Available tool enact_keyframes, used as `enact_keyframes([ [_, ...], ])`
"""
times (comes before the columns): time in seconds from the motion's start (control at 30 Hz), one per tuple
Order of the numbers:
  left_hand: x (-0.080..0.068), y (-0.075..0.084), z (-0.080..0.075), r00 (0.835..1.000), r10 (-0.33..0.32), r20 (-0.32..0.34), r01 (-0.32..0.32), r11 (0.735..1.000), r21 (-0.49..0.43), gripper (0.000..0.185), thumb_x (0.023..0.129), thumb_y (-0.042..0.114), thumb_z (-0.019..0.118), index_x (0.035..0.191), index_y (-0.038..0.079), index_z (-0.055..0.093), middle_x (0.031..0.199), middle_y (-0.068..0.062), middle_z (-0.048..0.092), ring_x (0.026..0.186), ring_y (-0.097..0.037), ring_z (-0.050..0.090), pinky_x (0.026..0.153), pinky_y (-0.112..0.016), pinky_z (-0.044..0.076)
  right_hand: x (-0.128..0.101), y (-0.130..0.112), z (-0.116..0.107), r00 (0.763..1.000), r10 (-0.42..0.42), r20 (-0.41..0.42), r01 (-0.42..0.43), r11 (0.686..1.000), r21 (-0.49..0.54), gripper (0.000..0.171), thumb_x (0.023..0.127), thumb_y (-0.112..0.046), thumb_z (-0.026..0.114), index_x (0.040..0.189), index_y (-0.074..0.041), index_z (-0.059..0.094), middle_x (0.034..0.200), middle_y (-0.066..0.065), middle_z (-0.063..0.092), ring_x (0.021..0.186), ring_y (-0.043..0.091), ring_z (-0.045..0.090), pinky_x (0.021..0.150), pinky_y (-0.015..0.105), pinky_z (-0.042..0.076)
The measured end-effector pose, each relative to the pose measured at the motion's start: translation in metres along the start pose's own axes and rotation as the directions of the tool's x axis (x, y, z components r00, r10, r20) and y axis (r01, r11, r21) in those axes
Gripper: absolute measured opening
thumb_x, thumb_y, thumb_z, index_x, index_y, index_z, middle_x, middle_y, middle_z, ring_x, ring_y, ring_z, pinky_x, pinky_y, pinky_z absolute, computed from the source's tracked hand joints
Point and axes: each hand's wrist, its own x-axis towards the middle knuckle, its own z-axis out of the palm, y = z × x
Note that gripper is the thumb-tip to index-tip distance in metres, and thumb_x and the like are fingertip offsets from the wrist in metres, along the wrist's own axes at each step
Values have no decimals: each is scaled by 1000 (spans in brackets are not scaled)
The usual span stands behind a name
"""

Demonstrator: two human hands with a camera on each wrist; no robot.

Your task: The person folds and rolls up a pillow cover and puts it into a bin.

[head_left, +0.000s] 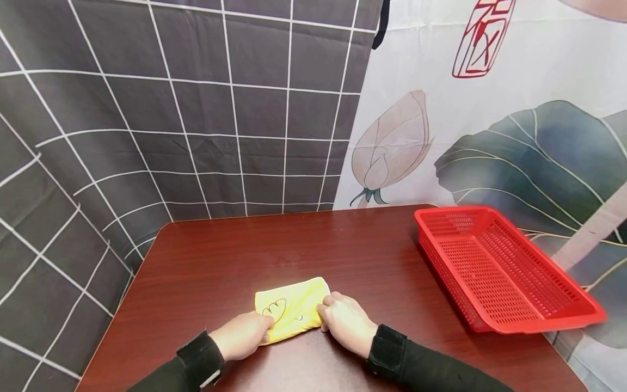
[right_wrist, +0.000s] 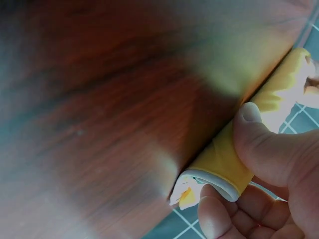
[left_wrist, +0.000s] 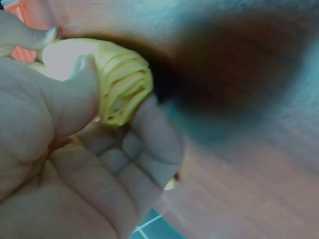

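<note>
A folded yellow cloth (head_left: 294, 308) with dark line drawings and a whitish edge is at the near middle of the table. My left hand (head_left: 245, 335) pinches its left end between thumb and fingers. At the right end my right hand (head_left: 349, 322) grips it the same way. Stacked folds show at the end of the cloth (left_wrist: 124, 82) in the left wrist view. In the right wrist view the cloth (right_wrist: 219, 159) looks rolled or folded over, with a pale trim at its end and the thumb laid across it.
A red perforated plastic basket (head_left: 499, 272) stands at the table's right side, jutting past the edge. The reddish-brown table (head_left: 215, 256) backs onto a grey gridded curtain (head_left: 196, 109) and a white hanging (head_left: 406, 65) printed with lotus.
</note>
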Motion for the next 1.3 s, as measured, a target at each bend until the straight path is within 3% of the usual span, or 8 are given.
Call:
enact_keyframes([
  [0.2, 14, -28, 35, 999, -34, 13, 33, 997, 66, 24, 87, 22, 77, 79, 26, 55, 69, 10, 47, 61, -10, 41, 57, -32, 38, 2, -3, -4, 1000, 3, -2, -3, 1000, 2, 23, 74, -21, 88, 75, -18, 65, 72, -5, 59, 70, 15, 56, 66, 26, 50],
  [0.47, 17, -21, 31, 994, -105, 9, 104, 991, 84, 22, 83, 16, 76, 75, 22, 56, 67, 5, 50, 60, -15, 44, 55, -36, 40, 2, -4, -4, 1000, 8, 3, -8, 1000, -12, 23, 75, -19, 87, 73, -19, 65, 70, -6, 57, 69, 14, 56, 66, 26, 50],
  [0.7, 23, -26, 31, 994, -104, 39, 99, 988, 120, 26, 83, 16, 77, 71, 24, 55, 64, 8, 48, 57, -12, 42, 57, -29, 40, 0, -6, -7, 1000, 17, 5, -17, 999, -49, 23, 79, -22, 85, 73, -18, 63, 70, -5, 59, 68, 16, 55, 66, 27, 49],
  [0.93, 25, -30, 32, 989, -135, 57, 126, 983, 131, 23, 85, 18, 80, 75, 21, 59, 67, 7, 51, 60, -13, 45, 59, -32, 43, 2, -5, -13, 998, -2, 66, 4, 1000, -29, 24, 80, -26, 85, 73, -19, 63, 69, -5, 61, 66, 16, 55, 64, 27, 49],
  [1.1, 22, -13, 8, 979, -193, 68, 188, 979, 74, 16, 83, 14, 83, 80, 13, 68, 71, 0, 62, 64, -18, 52, 65, -39, 51, 5, -4, -19, 990, -12, 138, 11, 1000, 6, 26, 80, -28, 85, 72, -19, 62, 69, -5, 62, 66, 16, 58, 65, 28, 53],
  [1.2, 18, 3, -14, 956, -284, 76, 282, 959, 27, 20, 81, 15, 88, 82, 7, 70, 73, -4, 63, 66, -21, 54, 67, -42, 51, 8, -1, -21, 981, -14, 192, 6, 999, 44, 29, 82, -28, 85, 72, -19, 60, 69, -4, 61, 65, 16, 59, 64, 29, 54],
  [1.3, 13, 8, -25, 935, -348, 64, 347, 938, 20, 27, 78, 19, 92, 82, 5, 69, 72, -4, 59, 65, -22, 49, 64, -41, 46, 10, 3, -22, 969, -8, 246, -22, 993, 117, 31, 82, -27, 86, 71, -19, 58, 67, -5, 59, 63, 13, 56, 62, 30, 53],
])
